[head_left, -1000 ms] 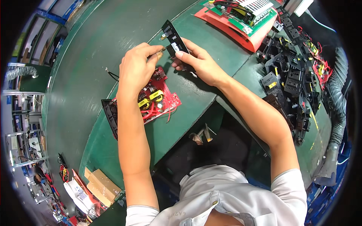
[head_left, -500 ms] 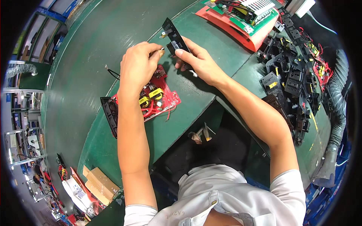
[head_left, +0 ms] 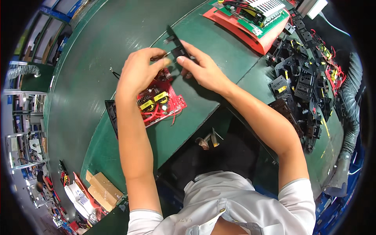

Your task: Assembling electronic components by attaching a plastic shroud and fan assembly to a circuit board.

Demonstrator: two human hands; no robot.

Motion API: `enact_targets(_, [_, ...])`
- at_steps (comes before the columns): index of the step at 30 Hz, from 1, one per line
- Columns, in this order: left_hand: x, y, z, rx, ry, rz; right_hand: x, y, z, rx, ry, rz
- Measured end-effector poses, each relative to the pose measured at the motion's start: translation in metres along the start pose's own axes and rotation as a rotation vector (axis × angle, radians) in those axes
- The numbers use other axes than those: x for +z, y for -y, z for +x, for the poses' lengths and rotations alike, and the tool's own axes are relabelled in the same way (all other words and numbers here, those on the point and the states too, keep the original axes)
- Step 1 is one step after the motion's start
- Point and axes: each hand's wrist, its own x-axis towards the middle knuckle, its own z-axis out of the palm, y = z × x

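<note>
My right hand [head_left: 207,70] grips a black plastic panel [head_left: 178,49], held tilted above the bench with the thumb on its near face. To its left, my left hand [head_left: 139,70] has thumb and fingers pinched together close to the panel's side. Whatever lies in that pinch is blurred and too small to name. Under my left hand and forearm sits a red circuit board [head_left: 172,96] with yellow-wrapped coils and red wires. A black end panel [head_left: 111,113] stands at the board's left side, partly hidden by my forearm.
Black plastic panels [head_left: 303,82] lie heaped on the right, beside a grey flexible hose [head_left: 350,102]. At the far right, a green circuit board [head_left: 270,29] rests on a red curved piece [head_left: 235,29]. A cardboard box [head_left: 103,192] is at lower left; the bench's front edge runs before me.
The black panel and my right hand have shifted slightly, with the panel's upper end lower. My left hand has moved a little left and down, its fingers still pinched.
</note>
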Motion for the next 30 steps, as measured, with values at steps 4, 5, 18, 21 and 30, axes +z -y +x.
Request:
enact_targets(4, [-0.033, 0.029, -0.006, -0.109, 0.012, -0.092, -0.002, 0.005, -0.001, 0.09, 0.012, 0.147])
enact_targets(5, [-0.038, 0.032, -0.006, -0.14, -0.026, -0.244, -0.001, 0.006, -0.001, 0.08, 0.014, 0.137])
enact_targets(18, [-0.016, 0.008, 0.002, -0.229, -0.168, -0.931, 0.01, -0.006, -0.008, -0.194, -0.004, -0.124])
enact_targets(21, [-0.01, 0.008, 0.002, -0.209, -0.112, -0.844, 0.007, 0.004, -0.009, 0.039, 0.096, 0.172])
enact_targets(30, [-0.004, 0.03, 0.002, -0.268, 0.06, -0.738, 0.002, 0.005, -0.011, 0.058, 0.145, 0.253])
